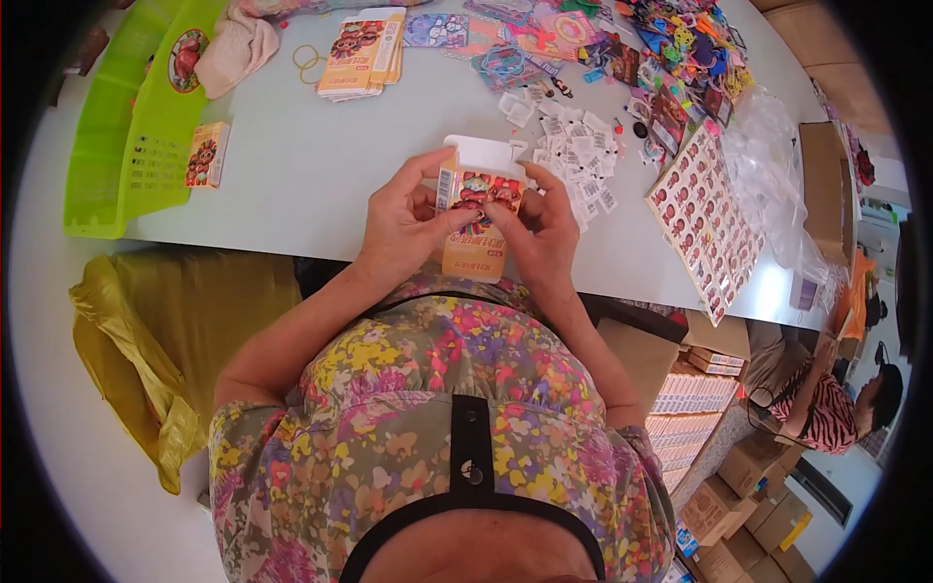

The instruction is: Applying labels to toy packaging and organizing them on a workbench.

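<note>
Head view: left hand (403,223) and right hand (539,233) grip carton (473,219) (flap open).

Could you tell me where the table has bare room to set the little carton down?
The widest bare patch lies between the green basket and the small carton in both hands. The far right is crowded: paper slips, toys, sticker sheet.

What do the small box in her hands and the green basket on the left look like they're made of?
Small box, held by left hand and right hand: looks like thin printed card, with a folded white flap at top. Green basket: apparently moulded plastic, glossy with slotted walls.
</note>
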